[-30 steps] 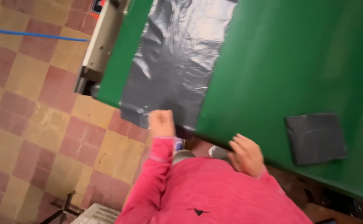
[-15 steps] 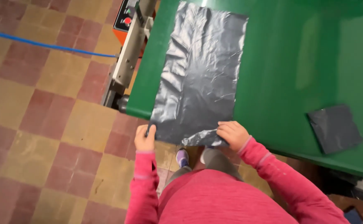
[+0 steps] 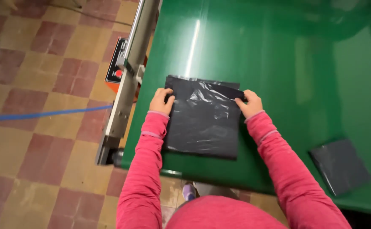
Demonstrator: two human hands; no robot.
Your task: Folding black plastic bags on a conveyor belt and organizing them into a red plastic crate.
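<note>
**Inspector:** State of the work, please.

**Onlooker:** The dark plastic bag (image 3: pixel 203 121) now lies folded over on itself on the green table (image 3: pixel 278 63), close to the near edge. Half a second ago it was stretched out long across the surface, with only its near end gathered in the hands. It is now a compact, near-square double layer.

**Inspector:** And the hands?

**Onlooker:** The left hand (image 3: pixel 161 101) is closed on the top left corner, thumb over the plastic and fingers curled at the edge. The right hand (image 3: pixel 249 104) pinches the top right corner, where the upper layer sits slightly skewed and lifted off the one below. Both hold the bag; neither is spread flat.

**Inspector:** Your reading of that?

**Onlooker:** In my judgement one fold is made but not squared: the upper edge runs at a slant, so the corners are not matched up yet.

**Inspector:** Anything else noted?

**Onlooker:** A second folded dark bag (image 3: pixel 340 165) lies well apart at the right, untouched. A long metal bar with an orange control box (image 3: pixel 118 68) runs along the table's left side, and a blue cable (image 3: pixel 41 114) crosses the tiled floor.
</note>
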